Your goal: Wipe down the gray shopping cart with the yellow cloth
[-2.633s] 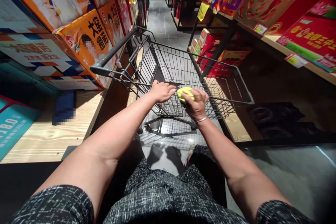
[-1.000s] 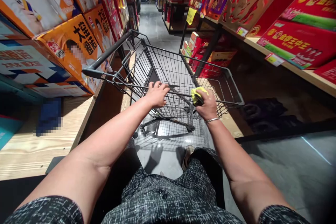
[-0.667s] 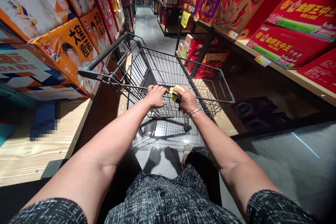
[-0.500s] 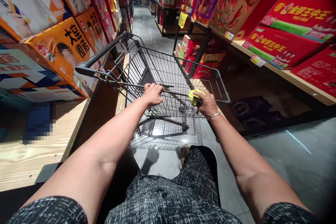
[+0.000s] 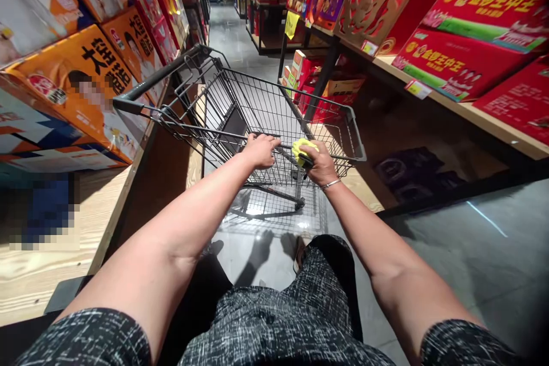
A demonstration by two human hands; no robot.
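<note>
A dark wire shopping cart [image 5: 257, 100] stands sideways in front of me, its handle [image 5: 146, 83] toward the left shelf. My left hand [image 5: 261, 151] is closed over the near top rim, fingers curled across the bar. To its right, my right hand [image 5: 321, 164] grips a yellow cloth [image 5: 301, 151] against the same rim. Something black shows under the cloth; I cannot make out what it is. A thin bracelet circles the right wrist. No goods show in the basket.
Orange cartons [image 5: 81, 97] are stacked on a wooden shelf [image 5: 51, 274] at left. On the right, red boxes [image 5: 446, 63] line another shelf, with red packages [image 5: 309, 83] lower down. A grey tiled aisle [image 5: 234, 31] runs between the shelves.
My right hand has slid left along the rim with the yellow cloth, nearer my left hand. My left hand has shifted a little right. The cart sits slightly higher and further left in view.
</note>
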